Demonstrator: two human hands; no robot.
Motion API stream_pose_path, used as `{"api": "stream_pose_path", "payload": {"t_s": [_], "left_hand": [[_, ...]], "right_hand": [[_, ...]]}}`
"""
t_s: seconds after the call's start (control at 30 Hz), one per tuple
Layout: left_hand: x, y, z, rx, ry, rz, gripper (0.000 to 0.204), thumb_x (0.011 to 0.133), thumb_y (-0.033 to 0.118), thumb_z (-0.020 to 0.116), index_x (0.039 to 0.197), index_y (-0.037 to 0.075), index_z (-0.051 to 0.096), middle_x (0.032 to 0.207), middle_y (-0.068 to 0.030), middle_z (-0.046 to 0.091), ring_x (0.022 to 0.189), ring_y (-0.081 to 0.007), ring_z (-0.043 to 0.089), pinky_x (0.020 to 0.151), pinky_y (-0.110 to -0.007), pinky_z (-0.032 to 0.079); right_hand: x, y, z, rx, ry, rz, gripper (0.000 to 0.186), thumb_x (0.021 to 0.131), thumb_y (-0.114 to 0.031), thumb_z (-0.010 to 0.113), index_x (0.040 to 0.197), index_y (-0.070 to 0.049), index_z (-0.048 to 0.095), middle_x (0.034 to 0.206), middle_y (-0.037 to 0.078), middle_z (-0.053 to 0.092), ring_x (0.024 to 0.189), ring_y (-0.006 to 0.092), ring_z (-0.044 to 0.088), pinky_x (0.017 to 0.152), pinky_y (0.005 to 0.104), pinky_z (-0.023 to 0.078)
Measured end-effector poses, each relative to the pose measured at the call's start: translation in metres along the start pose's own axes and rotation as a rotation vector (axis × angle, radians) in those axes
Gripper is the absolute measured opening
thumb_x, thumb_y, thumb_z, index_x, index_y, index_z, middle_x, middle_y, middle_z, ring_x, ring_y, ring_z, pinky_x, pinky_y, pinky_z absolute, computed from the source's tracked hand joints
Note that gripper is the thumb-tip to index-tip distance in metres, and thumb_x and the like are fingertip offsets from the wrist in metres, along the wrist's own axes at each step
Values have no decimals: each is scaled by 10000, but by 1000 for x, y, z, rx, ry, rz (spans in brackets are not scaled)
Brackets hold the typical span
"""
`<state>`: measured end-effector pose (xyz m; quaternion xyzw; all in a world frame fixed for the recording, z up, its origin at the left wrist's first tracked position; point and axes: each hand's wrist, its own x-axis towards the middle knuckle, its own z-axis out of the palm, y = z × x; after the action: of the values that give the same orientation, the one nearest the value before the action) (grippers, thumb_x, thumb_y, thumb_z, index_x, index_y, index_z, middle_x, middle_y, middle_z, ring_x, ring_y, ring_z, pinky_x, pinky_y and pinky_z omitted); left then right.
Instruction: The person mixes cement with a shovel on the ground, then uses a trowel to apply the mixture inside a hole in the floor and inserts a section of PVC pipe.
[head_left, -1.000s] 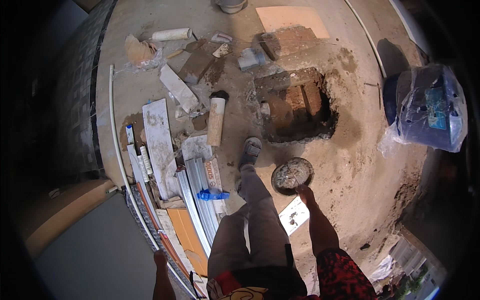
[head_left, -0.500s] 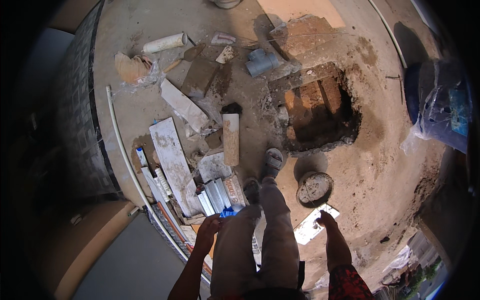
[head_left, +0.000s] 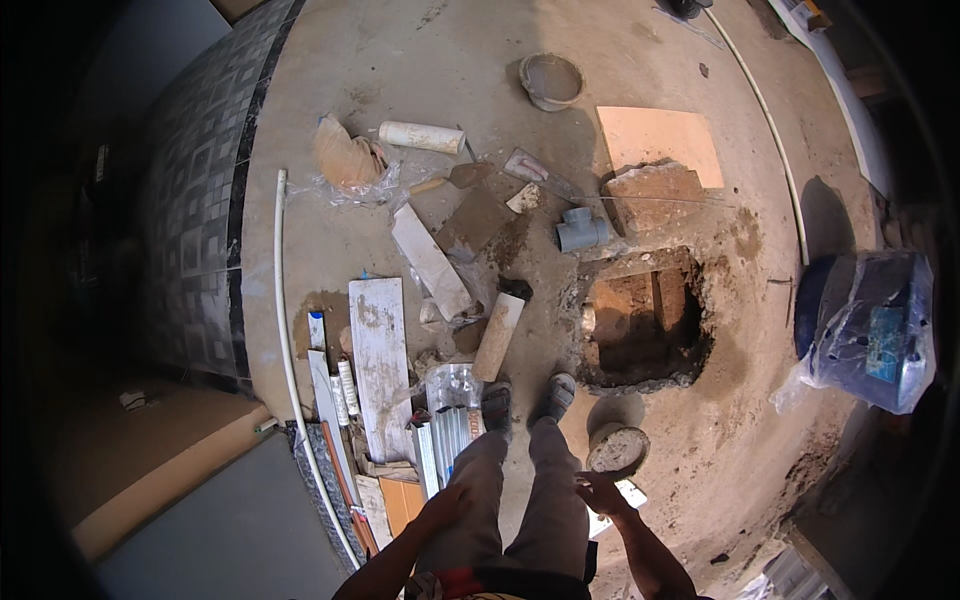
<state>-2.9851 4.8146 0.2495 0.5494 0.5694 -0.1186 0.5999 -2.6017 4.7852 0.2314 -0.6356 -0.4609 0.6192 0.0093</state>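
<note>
In the head view, the right hand [head_left: 600, 494] is at the lower centre of the frame, just below a round pan [head_left: 618, 450] of grey material, which sits on the ground [head_left: 740, 430]. A white panel [head_left: 632, 493] lies partly behind this hand. The fingers look bent, but whether the grip is apart or together, or whether it touches the pan, I cannot tell. The left hand [head_left: 447, 505] is left of it, in front of the left trouser leg [head_left: 482, 470]; its grip is too unclear to tell as well.

Two sandalled feet point up the frame at the centre. Above and right of them opens a rough-edged hole [head_left: 645, 312], with a grey pipe tee [head_left: 582, 230] near its upper left corner. Left of the feet lie a stained pipe section [head_left: 497, 338], metal channels [head_left: 455, 435] and a long white board [head_left: 378, 365]. A trowel [head_left: 470, 174] lies at upper centre-left, a bucket [head_left: 552, 82] stands at top centre, and a plastic-wrapped blue container [head_left: 870, 330] is at the right.
</note>
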Motion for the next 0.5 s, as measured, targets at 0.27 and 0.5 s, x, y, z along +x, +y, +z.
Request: {"api": "stream_pose_path", "payload": {"t_s": [0.27, 0.5], "left_hand": [[93, 12, -116, -304, 287, -34, 378, 894, 305, 580, 1165, 42, 564, 1084, -167, 643, 971, -293, 646, 842, -372, 495], [319, 56, -277, -88, 633, 177, 351, 873, 247, 620, 1149, 38, 565, 1104, -178, 605, 1002, -318, 603, 859, -403, 477]], "right_hand": [[99, -146, -100, 2, 149, -20, 366, 885, -211, 596, 1209, -44, 555, 1097, 155, 652, 1008, 272, 638, 842, 351, 503], [179, -174, -185, -43, 127, 192, 363, 899, -257, 589, 1196, -52, 567, 1088, 155, 656, 1007, 273, 642, 836, 354, 505]]}}
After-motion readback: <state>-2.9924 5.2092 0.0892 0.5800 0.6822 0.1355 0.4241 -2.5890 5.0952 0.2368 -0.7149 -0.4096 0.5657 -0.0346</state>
